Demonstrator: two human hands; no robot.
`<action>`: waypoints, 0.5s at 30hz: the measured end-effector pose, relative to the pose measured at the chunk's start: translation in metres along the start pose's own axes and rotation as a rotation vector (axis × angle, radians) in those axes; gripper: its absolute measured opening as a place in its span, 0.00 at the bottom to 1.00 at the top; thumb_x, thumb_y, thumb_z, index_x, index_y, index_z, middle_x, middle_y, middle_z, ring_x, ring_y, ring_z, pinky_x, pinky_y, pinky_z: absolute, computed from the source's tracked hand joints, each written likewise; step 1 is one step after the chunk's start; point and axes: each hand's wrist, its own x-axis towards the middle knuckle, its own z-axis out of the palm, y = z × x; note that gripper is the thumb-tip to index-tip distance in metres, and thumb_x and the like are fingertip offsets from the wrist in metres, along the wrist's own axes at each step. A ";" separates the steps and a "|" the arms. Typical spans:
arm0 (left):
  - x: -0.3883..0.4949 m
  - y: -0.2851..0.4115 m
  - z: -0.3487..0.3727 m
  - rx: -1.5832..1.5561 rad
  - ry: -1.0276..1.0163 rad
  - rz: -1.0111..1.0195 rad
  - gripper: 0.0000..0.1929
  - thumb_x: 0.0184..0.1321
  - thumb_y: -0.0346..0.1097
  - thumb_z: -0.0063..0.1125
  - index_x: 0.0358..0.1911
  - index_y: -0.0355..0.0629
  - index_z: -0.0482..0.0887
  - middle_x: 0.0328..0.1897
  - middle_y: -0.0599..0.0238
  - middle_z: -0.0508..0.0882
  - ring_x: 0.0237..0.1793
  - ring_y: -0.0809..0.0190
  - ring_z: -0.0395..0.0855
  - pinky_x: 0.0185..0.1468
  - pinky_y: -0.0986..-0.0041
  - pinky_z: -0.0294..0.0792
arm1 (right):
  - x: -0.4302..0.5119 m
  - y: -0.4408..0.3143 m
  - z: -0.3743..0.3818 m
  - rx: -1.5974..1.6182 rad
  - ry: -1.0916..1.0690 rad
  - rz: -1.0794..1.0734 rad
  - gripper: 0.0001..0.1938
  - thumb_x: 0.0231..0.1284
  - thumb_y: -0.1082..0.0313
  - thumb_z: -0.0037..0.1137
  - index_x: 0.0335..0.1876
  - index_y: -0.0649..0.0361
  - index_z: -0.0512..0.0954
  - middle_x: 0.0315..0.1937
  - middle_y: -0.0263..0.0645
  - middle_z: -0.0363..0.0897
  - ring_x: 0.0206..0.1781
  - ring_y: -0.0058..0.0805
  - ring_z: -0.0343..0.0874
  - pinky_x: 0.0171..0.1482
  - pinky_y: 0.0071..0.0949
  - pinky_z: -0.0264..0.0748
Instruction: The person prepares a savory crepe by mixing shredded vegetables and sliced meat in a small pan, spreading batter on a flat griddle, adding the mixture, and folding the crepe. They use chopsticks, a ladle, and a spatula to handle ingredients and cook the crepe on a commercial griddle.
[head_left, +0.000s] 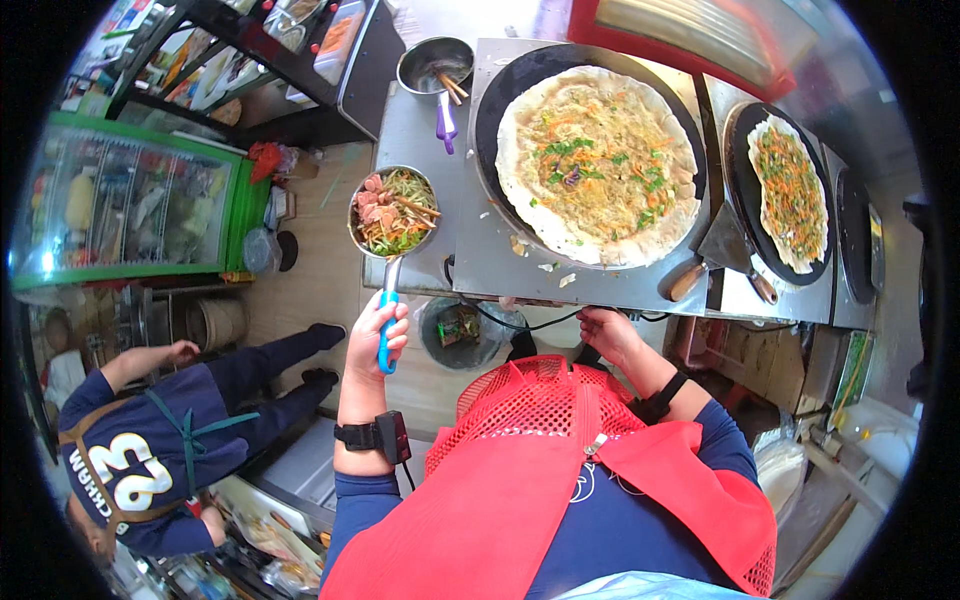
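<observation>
My left hand (377, 334) grips the blue handle of a small metal saucepan (394, 214) filled with shredded vegetables, pink sausage slices and a pair of chopsticks. My right hand (606, 334) is at the front edge of the metal counter, by a black cable, fingers curled; whether it grips anything is unclear. Beyond it, a large thin pancake (517, 217) topped with egg, carrot shreds and greens lies on a round black griddle (491, 142). Farther right, a second griddle (739, 161) bears a smaller flatbread (791, 195) covered in chopped vegetables. Two wooden-handled scrapers (724, 238) rest between the griddles.
A dark pan (420, 67) with a purple handle stands at the counter's back left. Below the counter edge is a lined waste bin (431, 337). Another person (172, 450) stands at left, near a green-framed glass fridge (142, 199). A red-framed case (675, 52) borders the large griddle.
</observation>
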 end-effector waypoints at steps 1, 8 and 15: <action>0.006 0.002 -0.002 0.016 -0.015 -0.018 0.08 0.65 0.29 0.44 0.46 0.45 0.66 0.33 0.66 0.70 0.20 0.75 0.63 0.17 0.86 0.58 | -0.002 0.001 0.001 0.003 -0.007 -0.024 0.04 0.56 0.74 0.54 0.37 0.59 0.74 0.30 0.36 0.77 0.31 0.25 0.73 0.35 0.26 0.70; 0.032 0.013 -0.012 0.089 -0.032 -0.116 0.10 0.64 0.30 0.46 0.48 0.45 0.66 0.32 0.66 0.71 0.20 0.75 0.64 0.18 0.86 0.59 | -0.021 0.002 0.011 -0.091 0.091 -0.140 0.12 0.53 0.76 0.54 0.44 0.61 0.71 0.34 0.36 0.79 0.29 0.21 0.70 0.30 0.20 0.67; 0.042 0.007 -0.023 0.144 -0.060 -0.140 0.11 0.67 0.39 0.46 0.48 0.45 0.67 0.38 0.62 0.74 0.22 0.72 0.69 0.18 0.86 0.63 | -0.044 -0.020 0.026 -0.503 0.046 0.017 0.19 0.56 0.70 0.54 0.54 0.63 0.72 0.36 0.35 0.81 0.27 0.18 0.72 0.30 0.18 0.70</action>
